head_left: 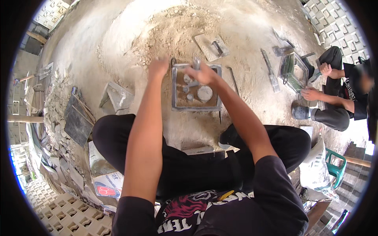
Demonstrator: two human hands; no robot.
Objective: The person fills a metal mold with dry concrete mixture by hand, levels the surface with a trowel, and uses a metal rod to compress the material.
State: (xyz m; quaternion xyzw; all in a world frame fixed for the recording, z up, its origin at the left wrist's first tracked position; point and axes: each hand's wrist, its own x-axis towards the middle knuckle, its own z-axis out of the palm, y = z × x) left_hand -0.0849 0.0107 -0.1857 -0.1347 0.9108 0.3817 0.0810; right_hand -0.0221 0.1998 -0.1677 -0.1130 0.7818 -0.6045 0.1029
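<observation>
Between my bent legs lies a square grey moulding frame (197, 109) with sand inside. A round pale disc (204, 93) and several small round grey pieces (185, 90) sit in its sand. Over the frame's far half is my right hand (201, 74), fingers curled around something grey that I cannot make out. My left hand (159, 67) hovers by the frame's far left corner, close to the loose sand; motion smears its fingers. A dark metal loop (173, 61) stands at that corner.
Loose sand (177, 29) spreads beyond the frame. A board with a small trowel (217, 47) lies there, and a thin rod (233, 80) at right. Farther right, a co-worker's hands (313, 93) are at another frame (289, 76). Rubble (59, 114) and a dark slab (80, 120) lie left.
</observation>
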